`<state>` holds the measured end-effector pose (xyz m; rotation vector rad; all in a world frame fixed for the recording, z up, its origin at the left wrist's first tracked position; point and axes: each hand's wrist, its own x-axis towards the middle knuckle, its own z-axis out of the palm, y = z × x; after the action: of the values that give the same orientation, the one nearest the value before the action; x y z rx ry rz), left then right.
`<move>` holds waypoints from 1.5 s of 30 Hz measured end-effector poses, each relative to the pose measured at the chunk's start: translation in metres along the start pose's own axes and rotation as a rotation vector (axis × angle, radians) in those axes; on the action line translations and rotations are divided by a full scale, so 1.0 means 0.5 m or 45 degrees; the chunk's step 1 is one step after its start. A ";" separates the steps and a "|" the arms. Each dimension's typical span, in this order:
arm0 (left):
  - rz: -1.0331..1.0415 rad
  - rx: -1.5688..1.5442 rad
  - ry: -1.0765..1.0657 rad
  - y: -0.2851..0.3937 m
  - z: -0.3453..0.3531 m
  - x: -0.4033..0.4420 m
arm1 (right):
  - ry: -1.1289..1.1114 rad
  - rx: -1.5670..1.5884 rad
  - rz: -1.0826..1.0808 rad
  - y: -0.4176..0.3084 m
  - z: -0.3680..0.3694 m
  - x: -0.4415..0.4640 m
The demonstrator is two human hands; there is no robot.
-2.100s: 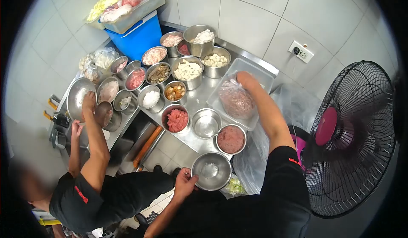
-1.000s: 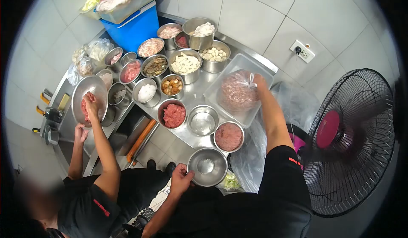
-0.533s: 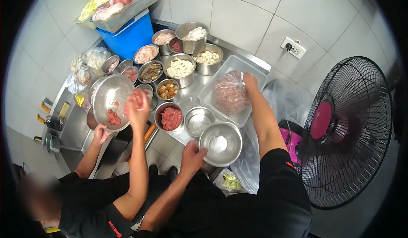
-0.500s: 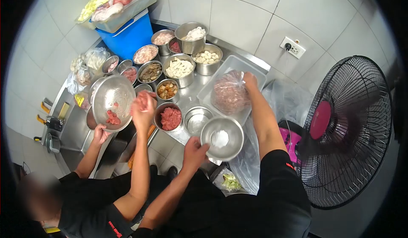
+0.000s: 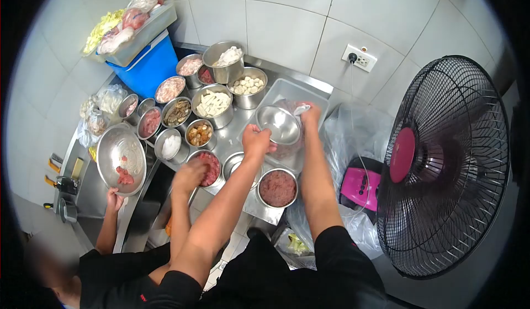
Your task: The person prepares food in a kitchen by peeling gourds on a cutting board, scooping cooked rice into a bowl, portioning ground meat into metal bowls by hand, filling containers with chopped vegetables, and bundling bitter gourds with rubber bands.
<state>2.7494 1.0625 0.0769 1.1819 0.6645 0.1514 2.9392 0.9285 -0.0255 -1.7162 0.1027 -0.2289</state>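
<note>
Bowl (image 5: 278, 124) of shiny metal is over the clear tub (image 5: 286, 89), its edge pinched in the left hand (image 5: 258, 142). A bag of meat (image 5: 291, 151) sits in the tub, partly hidden, and the right hand (image 5: 311, 113) is closed on its top. A pot of ground meat (image 5: 277, 188) stands near the tub.

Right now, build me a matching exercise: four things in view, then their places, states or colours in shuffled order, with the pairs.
Things
1. left grip
2. right grip
3. blue box
4. fan

Places, states, colours
A. black cage, magenta hub
B. holding a steel bowl
C. beneath a plastic tub
D. at the white top of a plastic bag

Pairs: 1-B, 2-D, 3-C, 4-A
</note>
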 end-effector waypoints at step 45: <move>-0.098 -0.080 -0.139 -0.068 -0.069 -0.007 | -0.438 -0.812 -0.426 -0.157 0.057 0.095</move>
<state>2.7197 1.0755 0.0408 1.0946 0.6040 0.0427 2.9869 0.9591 0.0523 -2.3804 -0.4092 -0.1493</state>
